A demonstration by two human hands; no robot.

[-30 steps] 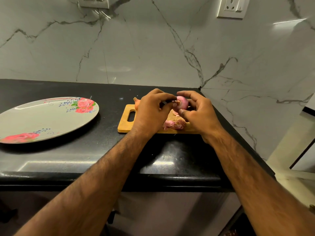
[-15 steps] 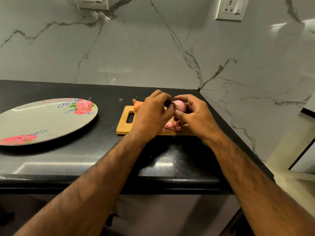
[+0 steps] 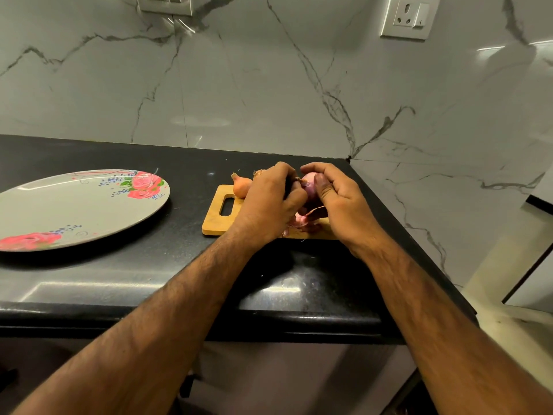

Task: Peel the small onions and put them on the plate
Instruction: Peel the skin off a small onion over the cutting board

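Note:
A small pink onion (image 3: 309,184) is held above the wooden cutting board (image 3: 216,216) between both hands. My left hand (image 3: 270,202) pinches its left end, where dry root fibres show. My right hand (image 3: 339,199) curls round its right side, thumb pressed on the skin, and a strip of peel (image 3: 317,209) hangs below. An unpeeled brownish onion (image 3: 241,185) lies at the board's far left corner, and the tip of another (image 3: 258,172) peeks out behind my left hand. Pink peelings (image 3: 302,221) lie on the board. The flowered grey plate (image 3: 74,205) sits empty on the left.
The black counter (image 3: 149,274) ends at a front edge close to me and at a right edge just beyond the board. A marble wall with two sockets (image 3: 410,16) rises behind. The floor drops away at the right.
The onion has been turned between my fingers, and my right thumb has slid over its skin. A strip of peel now hangs loose beneath it. Both hands stay over the board.

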